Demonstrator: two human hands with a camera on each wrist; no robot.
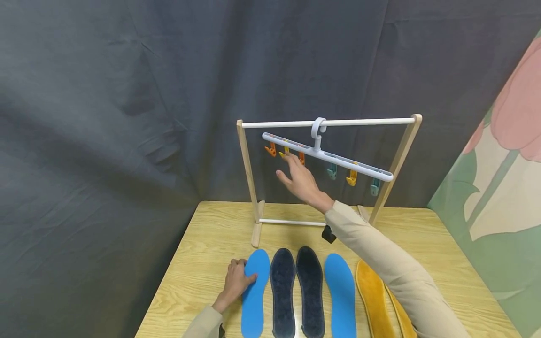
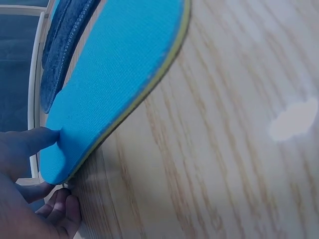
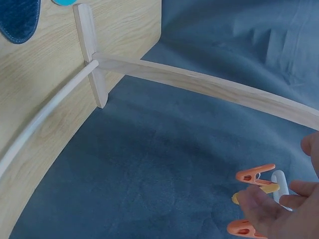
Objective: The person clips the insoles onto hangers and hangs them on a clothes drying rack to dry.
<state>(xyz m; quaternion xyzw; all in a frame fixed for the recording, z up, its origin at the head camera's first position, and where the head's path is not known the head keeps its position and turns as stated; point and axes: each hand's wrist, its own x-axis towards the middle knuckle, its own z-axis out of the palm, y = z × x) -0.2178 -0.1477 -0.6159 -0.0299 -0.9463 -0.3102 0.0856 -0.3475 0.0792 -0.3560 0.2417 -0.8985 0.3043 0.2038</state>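
The left hand (image 1: 236,281) pinched the leftmost insole, a long blue textured one (image 1: 256,286) that lay on the pale wood-grain counter (image 1: 220,225), its thumb on the top face and a finger at or under the rim near the far end. That insole's long axis ran away from the person, leaning slightly right at the far end, and the left hand sat against its left edge, much nearer to it than the other hand was.

The right hand (image 1: 301,180) was raised, fingers extended and thumb spread well away, with nothing in its grasp. Its fingertips were at a small yellow plastic clip (image 1: 286,149), between two orange plastic clips, on the underside of a pale grey plastic hanger (image 1: 355,165) (whether they pressed the clip or merely overlapped it, I cannot tell).

The relation that counted, as I judge it, was between insole and clip: the yellow clip hung above and beyond the insole's far end, somewhat to its right. The hanger's bar slanted across that line, its left end farther from the person.

Beside the blue insole lay two dark plush insoles (image 1: 282,295), apart from the left hand.
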